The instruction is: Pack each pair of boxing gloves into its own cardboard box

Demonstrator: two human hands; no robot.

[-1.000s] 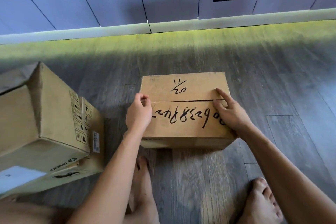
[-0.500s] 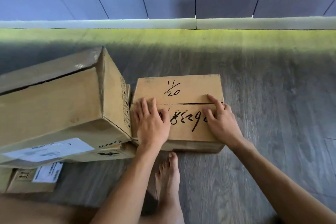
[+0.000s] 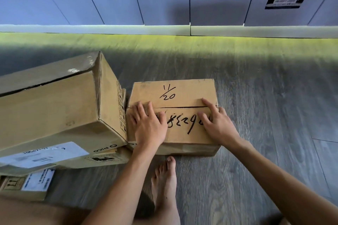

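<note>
Both forearms are bare to the lower frame edge; no sleeve, glove, watch or ring is visible on either. The left hand (image 3: pixel 149 129) and right hand (image 3: pixel 220 128) have short, unpainted nails on the fingers (image 3: pixel 207 102). One bare foot (image 3: pixel 165 182) shows, without sock or shoe, toenails short and unpainted.
</note>
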